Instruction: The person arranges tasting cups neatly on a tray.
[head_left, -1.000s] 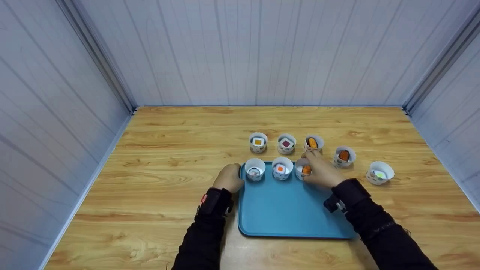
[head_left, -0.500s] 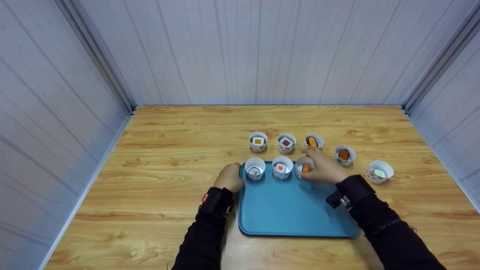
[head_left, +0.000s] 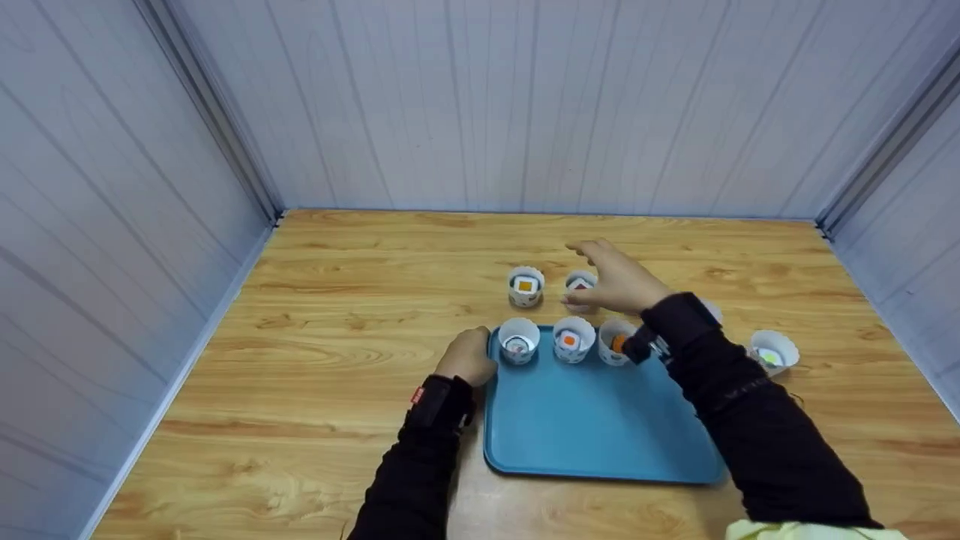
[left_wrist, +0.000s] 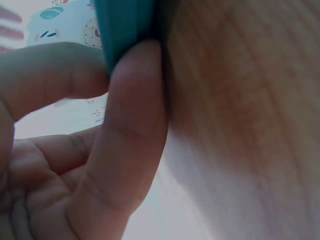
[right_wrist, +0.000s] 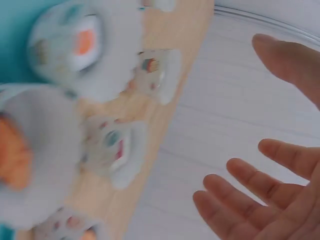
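Observation:
At the left rim of a blue tray point(head_left: 600, 427), my left hand point(head_left: 465, 358) pinches the edge; the left wrist view shows thumb point(left_wrist: 132, 115) and a finger on the rim. Three patterned paper cups stand along the tray's back: one with a pale disc-like piece point(head_left: 516, 345), one with a white, orange-centred block point(head_left: 569, 340), one with an orange piece point(head_left: 619, 343). My right hand point(head_left: 622, 279) hovers, fingers spread and holding nothing, over the row behind the tray, nearest the paper cup point(head_left: 579, 277) with a dark-red-centred block. It hides another cup there.
Left of that cup stands a paper cup point(head_left: 526, 300) with a yellow-centred block. A cup rim point(head_left: 712, 309) peeks out behind the right wrist, and a cup with a greenish piece point(head_left: 774, 349) stands further right. Panel walls point(head_left: 480, 105) enclose the wooden table point(head_left: 360, 300).
My right hand has left the third cup on the tray and moved up and left over the back row. The left hand stays at the rim; the head view has shifted slightly.

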